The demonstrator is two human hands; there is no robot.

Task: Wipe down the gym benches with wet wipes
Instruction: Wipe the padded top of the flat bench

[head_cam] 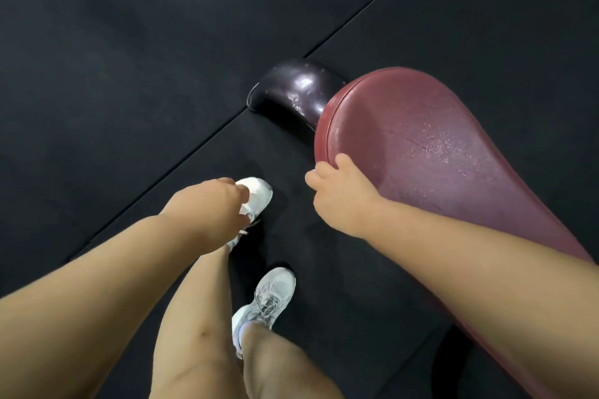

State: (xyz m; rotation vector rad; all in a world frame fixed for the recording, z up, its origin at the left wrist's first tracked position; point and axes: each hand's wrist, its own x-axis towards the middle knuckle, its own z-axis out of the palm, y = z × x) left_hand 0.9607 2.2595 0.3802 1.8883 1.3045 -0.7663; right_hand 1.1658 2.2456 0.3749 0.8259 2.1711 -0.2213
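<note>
Bench pad (pixel 431 152), maroon and speckled wet, is gripped at its rounded edge by the right hand (pixel 340 194). Left hand (pixel 207 204) fingers are hidden. Black rubber flooring (pixel 129 58) is seen; no writing is legible.

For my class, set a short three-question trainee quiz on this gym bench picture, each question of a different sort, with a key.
1. True or false: the right hand rests on the red bench pad.
2. The floor mat is: A black, B blue, C white.
3. Fill in: both feet wear white ____.

Key: 1 true; 2 A; 3 trainers. No wipe shows in either hand; the left hand is seen only from behind.
</note>
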